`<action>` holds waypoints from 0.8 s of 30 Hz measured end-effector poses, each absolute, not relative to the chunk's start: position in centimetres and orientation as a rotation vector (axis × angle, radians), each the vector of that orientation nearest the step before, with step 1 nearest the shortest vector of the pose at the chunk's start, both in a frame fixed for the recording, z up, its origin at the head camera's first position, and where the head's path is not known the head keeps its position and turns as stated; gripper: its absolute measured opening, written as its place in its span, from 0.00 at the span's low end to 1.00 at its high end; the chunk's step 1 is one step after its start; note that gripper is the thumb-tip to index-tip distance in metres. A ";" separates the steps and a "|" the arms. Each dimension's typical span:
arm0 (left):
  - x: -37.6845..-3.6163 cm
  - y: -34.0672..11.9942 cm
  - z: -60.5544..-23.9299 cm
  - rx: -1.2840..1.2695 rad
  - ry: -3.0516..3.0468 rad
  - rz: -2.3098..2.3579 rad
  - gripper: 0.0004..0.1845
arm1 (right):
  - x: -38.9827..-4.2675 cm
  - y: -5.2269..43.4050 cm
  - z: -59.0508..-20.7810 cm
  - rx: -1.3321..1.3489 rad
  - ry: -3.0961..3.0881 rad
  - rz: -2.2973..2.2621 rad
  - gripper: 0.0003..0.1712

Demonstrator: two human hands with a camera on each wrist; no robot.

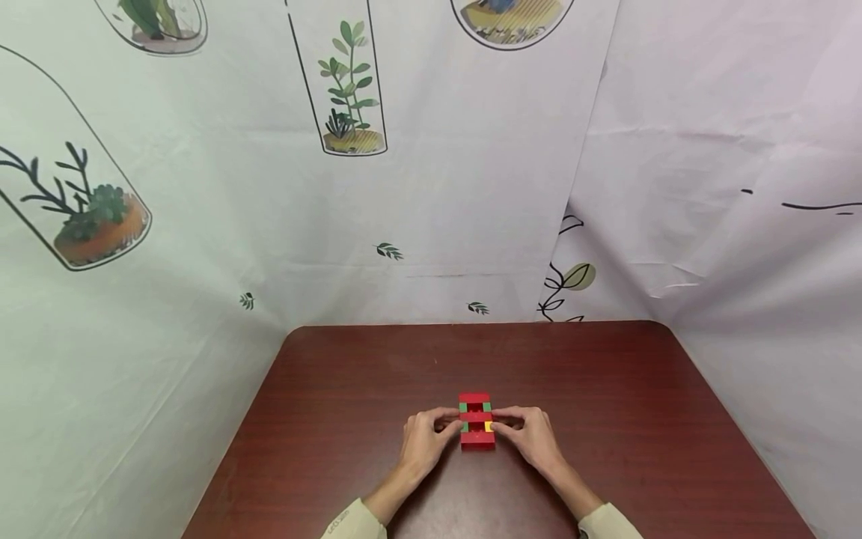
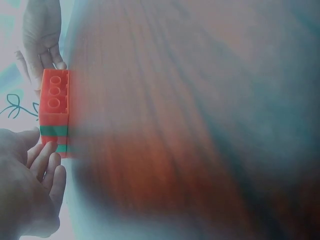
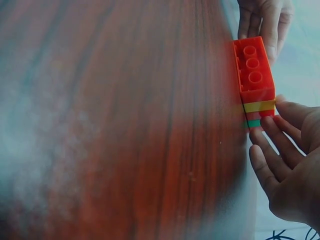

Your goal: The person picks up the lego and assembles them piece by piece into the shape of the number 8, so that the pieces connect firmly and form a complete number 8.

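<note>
Big picture first: a white backdrop printed with potted plants wraps around at twelve o'clock and down both sides, and below it sits a dark red-brown wooden table. Near the table's six o'clock edge, right in the middle, lies the brick stack, a red block build with thin green layers and one yellow piece on its three o'clock side. Here's the left hand coming in from nine o'clock, fingertips curled in and pinching the stack's side; the left wrist view shows those fingers right at the green band. From three o'clock the right hand does the same, fingers bent and pinching the stack by the yellow piece; the right wrist view puts its fingertips against the yellow and green strips. Pale sleeves show at both wrists.
</note>
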State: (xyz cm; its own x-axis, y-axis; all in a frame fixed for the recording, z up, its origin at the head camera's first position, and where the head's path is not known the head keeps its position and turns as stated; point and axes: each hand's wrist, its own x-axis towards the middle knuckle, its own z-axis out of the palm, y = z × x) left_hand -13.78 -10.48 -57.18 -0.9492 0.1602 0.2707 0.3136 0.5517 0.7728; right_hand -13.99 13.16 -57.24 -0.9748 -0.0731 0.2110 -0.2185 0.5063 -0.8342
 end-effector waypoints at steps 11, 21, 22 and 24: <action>-13.9 -10.5 -57.4 -0.413 -2.612 -1.354 0.10 | -14.1 13.3 -57.3 0.254 -2.605 1.457 0.10; -13.9 -10.5 -57.5 -0.409 -2.611 -1.342 0.10 | -14.2 13.4 -57.4 0.270 -2.614 1.466 0.10; -13.9 -10.5 -57.4 -0.408 -2.609 -1.338 0.10 | -14.2 13.4 -57.5 0.269 -2.616 1.467 0.10; -13.9 -10.6 -57.5 -0.410 -2.602 -1.333 0.10 | -14.2 13.4 -57.5 0.271 -2.617 1.470 0.10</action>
